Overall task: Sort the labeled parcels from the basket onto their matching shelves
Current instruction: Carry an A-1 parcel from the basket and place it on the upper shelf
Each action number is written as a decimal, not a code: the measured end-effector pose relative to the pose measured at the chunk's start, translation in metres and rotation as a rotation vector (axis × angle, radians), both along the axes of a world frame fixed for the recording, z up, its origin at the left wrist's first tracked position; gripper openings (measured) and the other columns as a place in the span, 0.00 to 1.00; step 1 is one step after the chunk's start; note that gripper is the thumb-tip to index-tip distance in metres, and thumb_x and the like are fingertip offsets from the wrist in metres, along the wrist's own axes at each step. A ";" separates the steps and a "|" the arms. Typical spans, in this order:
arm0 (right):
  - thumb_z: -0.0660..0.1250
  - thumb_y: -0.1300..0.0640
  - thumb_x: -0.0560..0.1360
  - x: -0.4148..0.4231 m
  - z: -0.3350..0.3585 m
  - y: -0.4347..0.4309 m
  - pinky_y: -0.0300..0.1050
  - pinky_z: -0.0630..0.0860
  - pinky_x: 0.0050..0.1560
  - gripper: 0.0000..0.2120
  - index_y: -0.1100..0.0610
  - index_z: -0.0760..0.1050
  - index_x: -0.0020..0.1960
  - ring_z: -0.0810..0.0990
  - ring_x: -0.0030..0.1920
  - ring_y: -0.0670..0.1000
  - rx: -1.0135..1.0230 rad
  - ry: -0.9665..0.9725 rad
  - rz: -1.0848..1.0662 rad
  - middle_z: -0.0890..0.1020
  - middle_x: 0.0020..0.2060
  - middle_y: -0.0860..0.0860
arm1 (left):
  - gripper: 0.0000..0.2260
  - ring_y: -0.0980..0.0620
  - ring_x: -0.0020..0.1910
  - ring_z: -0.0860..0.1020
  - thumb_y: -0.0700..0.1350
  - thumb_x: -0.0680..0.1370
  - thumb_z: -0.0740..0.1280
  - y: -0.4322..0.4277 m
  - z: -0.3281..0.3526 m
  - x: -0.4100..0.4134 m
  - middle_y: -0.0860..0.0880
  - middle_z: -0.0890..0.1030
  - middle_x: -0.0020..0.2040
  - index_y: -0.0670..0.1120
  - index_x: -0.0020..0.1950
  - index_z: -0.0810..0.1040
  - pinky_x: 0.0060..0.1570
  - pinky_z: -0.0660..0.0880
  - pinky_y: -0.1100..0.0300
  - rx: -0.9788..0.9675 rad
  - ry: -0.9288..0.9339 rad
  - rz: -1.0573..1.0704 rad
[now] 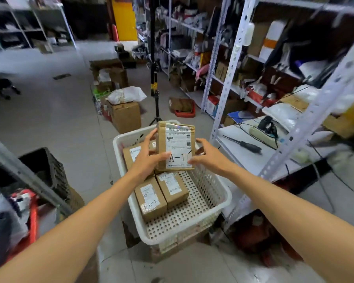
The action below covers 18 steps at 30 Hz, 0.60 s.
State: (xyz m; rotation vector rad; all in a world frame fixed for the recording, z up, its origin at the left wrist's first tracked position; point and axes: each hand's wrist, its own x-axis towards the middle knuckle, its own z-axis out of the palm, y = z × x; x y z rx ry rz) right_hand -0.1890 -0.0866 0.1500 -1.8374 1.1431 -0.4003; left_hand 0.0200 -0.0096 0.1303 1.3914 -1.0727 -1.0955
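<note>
I hold a brown cardboard parcel (175, 146) upright above the white perforated basket (211, 193); its white label reads A-1. My left hand (148, 158) grips its left edge, thumb across the front. On the parcel's right side, my right hand (209, 155) touches the lower edge with spread fingers. Inside the basket lie more brown parcels: one marked A-1 (150, 199), one marked A-2 (174, 185), and one at the back left (132, 155) partly hidden by my left hand.
A white metal shelf rack (231, 78) stands to the right; its low shelf holds a screwdriver (245, 145), cables and bags. Cardboard boxes (127, 115) and a black tripod (154, 88) stand on the floor ahead. A black crate (47, 170) sits to the left.
</note>
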 end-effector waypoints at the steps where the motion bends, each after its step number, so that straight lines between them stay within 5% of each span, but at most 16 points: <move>1: 0.73 0.51 0.68 -0.009 0.003 0.006 0.34 0.71 0.40 0.38 0.54 0.59 0.72 0.77 0.46 0.41 0.002 0.055 0.020 0.76 0.48 0.43 | 0.36 0.60 0.48 0.81 0.43 0.73 0.73 0.007 0.004 -0.007 0.51 0.80 0.57 0.62 0.73 0.58 0.34 0.76 0.69 -0.005 -0.008 -0.011; 5: 0.73 0.48 0.66 -0.056 0.016 0.039 0.48 0.75 0.55 0.36 0.56 0.65 0.70 0.77 0.55 0.51 0.060 0.124 -0.019 0.76 0.58 0.52 | 0.37 0.53 0.50 0.82 0.42 0.73 0.73 0.036 0.018 -0.046 0.46 0.81 0.56 0.62 0.73 0.58 0.38 0.80 0.59 -0.024 0.021 -0.055; 8: 0.71 0.46 0.61 -0.117 0.024 0.070 0.53 0.75 0.55 0.25 0.55 0.74 0.55 0.78 0.54 0.53 0.037 0.172 -0.097 0.78 0.53 0.51 | 0.37 0.43 0.54 0.81 0.40 0.73 0.73 0.060 0.021 -0.090 0.42 0.82 0.55 0.60 0.73 0.58 0.52 0.78 0.44 -0.005 0.043 -0.100; 12: 0.71 0.53 0.65 -0.226 0.020 0.116 0.51 0.76 0.45 0.15 0.60 0.76 0.47 0.79 0.45 0.53 0.003 0.395 -0.170 0.80 0.45 0.53 | 0.35 0.49 0.48 0.83 0.37 0.73 0.72 0.087 0.014 -0.171 0.43 0.83 0.51 0.58 0.73 0.60 0.43 0.81 0.56 0.006 0.080 -0.199; 18: 0.73 0.50 0.62 -0.349 0.017 0.195 0.47 0.76 0.40 0.17 0.55 0.75 0.47 0.77 0.42 0.49 -0.021 0.552 -0.298 0.78 0.41 0.49 | 0.33 0.46 0.47 0.84 0.36 0.73 0.72 0.107 0.015 -0.296 0.44 0.84 0.50 0.62 0.67 0.63 0.45 0.81 0.48 0.002 0.105 -0.413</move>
